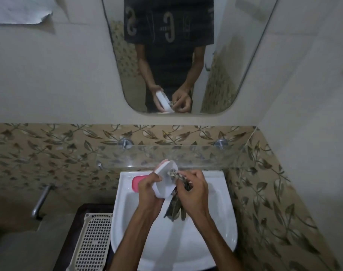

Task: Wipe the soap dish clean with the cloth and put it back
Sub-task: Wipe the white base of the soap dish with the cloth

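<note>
My left hand (149, 189) grips the white soap dish (165, 178), tilted above the sink (221, 222). My right hand (194, 192) pinches the patterned cloth (175, 204) against the dish; pink soap (137, 183) lies on the sink's rim.

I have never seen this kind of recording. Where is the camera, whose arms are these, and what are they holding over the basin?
There is only one picture. The camera sits on the person's head and looks forward and down, so the two arms entering from the bottom belong to that person. No machine is involved.

The left hand holds a white soap dish, tilted, above the white sink. The right hand has a grip on a dark patterned cloth and presses it against the dish; the rest of the cloth hangs down into the sink.

A pink object lies on the sink's back left rim; it may be the soap. Above are a glass shelf and a mirror, which reflects the same hands. A white plastic basket stands left of the sink.
</note>
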